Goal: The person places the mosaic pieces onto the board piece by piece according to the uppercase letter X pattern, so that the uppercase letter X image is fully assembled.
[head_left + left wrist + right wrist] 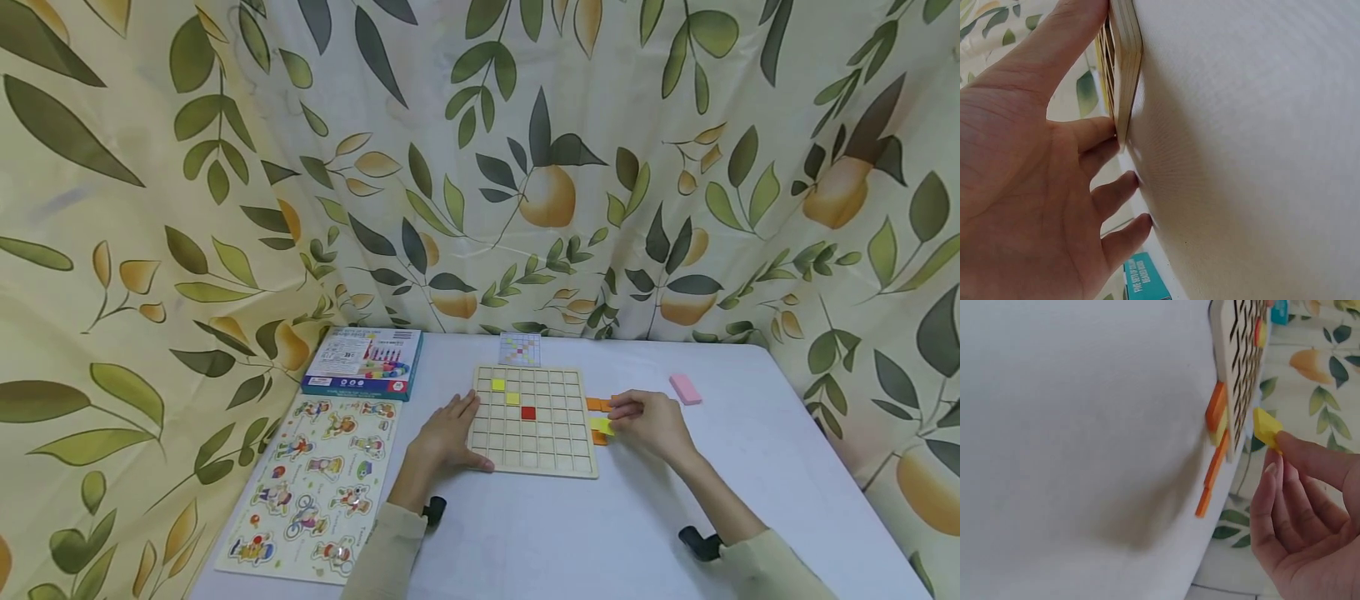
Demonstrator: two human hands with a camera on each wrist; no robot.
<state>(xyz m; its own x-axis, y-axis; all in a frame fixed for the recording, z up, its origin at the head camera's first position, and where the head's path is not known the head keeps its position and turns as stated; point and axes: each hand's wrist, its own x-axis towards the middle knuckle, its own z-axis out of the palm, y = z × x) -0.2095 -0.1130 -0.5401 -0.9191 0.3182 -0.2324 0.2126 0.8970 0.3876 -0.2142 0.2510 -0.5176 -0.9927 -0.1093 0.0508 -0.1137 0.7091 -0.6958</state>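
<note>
A light wooden grid board (pixel 555 450) lies on the table. Two yellow tiles (pixel 498 385) and one red tile (pixel 528 413) sit in its squares along a diagonal. My left hand (pixel 447 433) rests at the board's left side, fingers spread, with fingertips and thumb touching its edges, as the left wrist view (pixel 1029 162) also shows. Between thumb and fingers, my right hand (pixel 1310 506) pinches a yellow square tile (pixel 1266 428), raised beside the board's right edge. Below it lie several orange tiles (pixel 1215 459) and another yellow tile (pixel 1220 427), next to the board.
A small pattern card (pixel 520 349) lies behind the board. Left of it are a blue-edged box (pixel 363 362) and a sheet of cartoon figures (pixel 315 492). A pink block (pixel 685 389) lies to the right. A leaf-printed curtain (pixel 480 183) hangs behind the white table (pixel 540 542).
</note>
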